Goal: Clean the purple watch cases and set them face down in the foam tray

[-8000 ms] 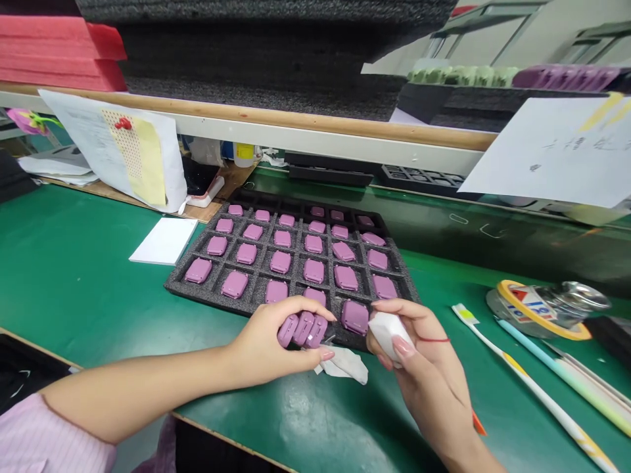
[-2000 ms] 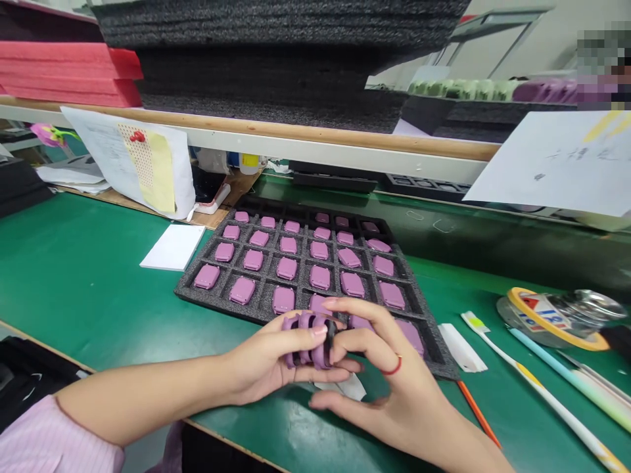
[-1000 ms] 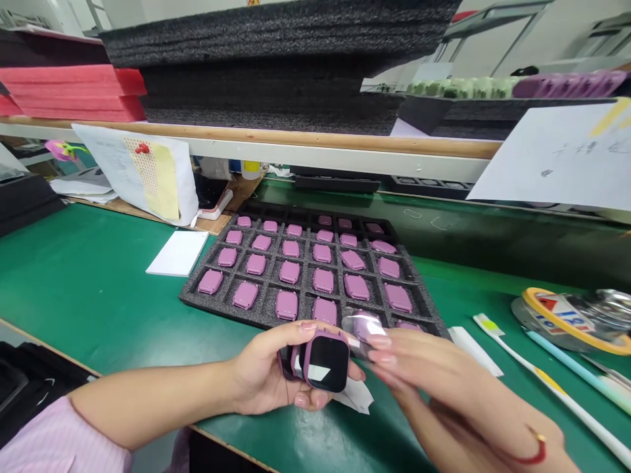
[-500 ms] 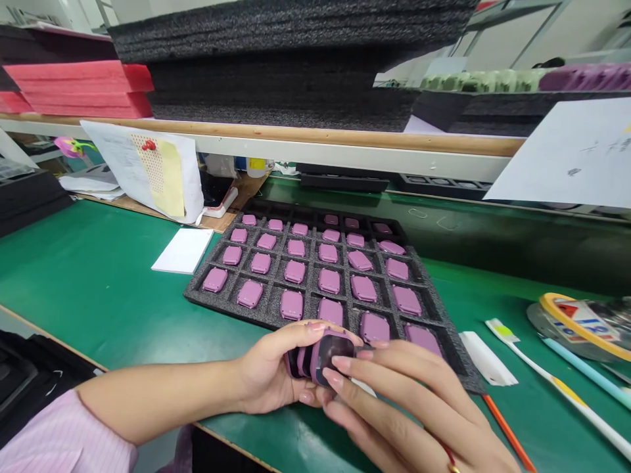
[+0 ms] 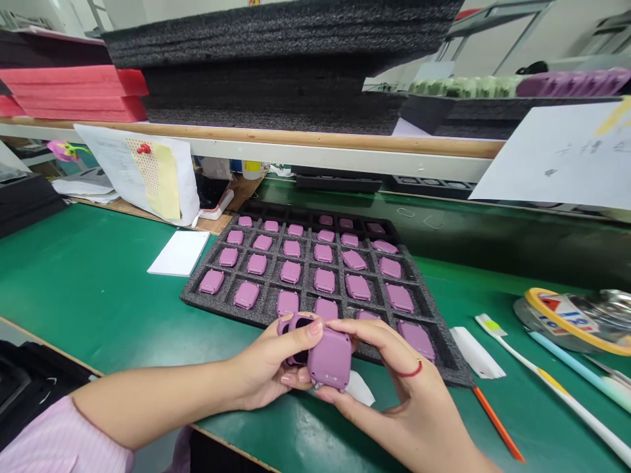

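Left hand (image 5: 263, 368) and right hand (image 5: 394, 394) are together just off the near edge of a black foam tray (image 5: 190, 299), the left clamped on a small stack of purple watch cases (image 5: 290, 335) and the right pinching another purple case (image 5: 330, 359) against it. The tray rests on the green surface (image 5: 98, 282) with rows of matching cases in its pockets. A white paper scrap (image 5: 362, 389) lies beneath the hands, and an orange stick (image 5: 495, 424) lies just beside the tray's right corner.
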Demonstrator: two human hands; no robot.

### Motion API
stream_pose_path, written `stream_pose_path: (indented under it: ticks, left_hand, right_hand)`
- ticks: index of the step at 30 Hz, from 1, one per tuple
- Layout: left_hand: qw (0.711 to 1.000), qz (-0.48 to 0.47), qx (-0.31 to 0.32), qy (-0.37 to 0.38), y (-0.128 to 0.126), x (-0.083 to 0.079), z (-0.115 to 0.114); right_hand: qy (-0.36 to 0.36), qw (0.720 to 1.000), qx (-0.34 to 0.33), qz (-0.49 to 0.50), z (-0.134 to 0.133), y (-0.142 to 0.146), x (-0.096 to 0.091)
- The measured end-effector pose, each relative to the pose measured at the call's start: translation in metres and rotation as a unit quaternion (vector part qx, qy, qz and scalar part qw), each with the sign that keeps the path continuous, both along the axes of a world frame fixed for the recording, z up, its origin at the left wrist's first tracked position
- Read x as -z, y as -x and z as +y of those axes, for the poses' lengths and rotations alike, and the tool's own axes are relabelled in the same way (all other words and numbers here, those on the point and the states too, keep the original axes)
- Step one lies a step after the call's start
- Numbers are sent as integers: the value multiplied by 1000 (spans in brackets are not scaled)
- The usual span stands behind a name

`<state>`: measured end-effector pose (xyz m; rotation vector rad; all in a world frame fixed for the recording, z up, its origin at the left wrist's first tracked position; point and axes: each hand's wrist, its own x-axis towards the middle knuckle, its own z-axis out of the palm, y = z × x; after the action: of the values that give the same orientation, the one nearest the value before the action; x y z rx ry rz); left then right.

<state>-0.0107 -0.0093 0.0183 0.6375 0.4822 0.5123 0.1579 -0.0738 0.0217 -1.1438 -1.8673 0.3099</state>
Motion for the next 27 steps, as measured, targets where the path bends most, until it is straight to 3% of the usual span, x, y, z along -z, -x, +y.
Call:
stream_pose_path:
  ticks: [2,4,9,11,15,20,23,27]
  left_hand:
    - [1000,-7,3,-6,0,-1,-1]
    - [1000,-3,-10,0,1,-2,-2]
    - [997,64,-44,1,2,-1,-1]
    - [996,81,-37,-22,3,-2,0]
    - [995,78,-27,-48,1,-1,-1]
    - [999,39,-8,21,-1,3,-1]
    - [998,24,-3,53,-1,4,-1]
    - [999,11,16,46,-1,3,-2]
  right_hand:
    - [-13,1000,-8,-15,3,-3,-2]
    - [-20,999,30,-25,9,-13,-3]
    - [-5,959,284,-15,33,-63,5]
    - [5,950,308,-41,39,-77,13]
    - [22,967,233,-98,49,-77,32]
    - [33,975,187,-115,54,-56,47]
    - [13,981,174,-83,45,-45,34]
    - [-35,999,39,11,21,-20,5]
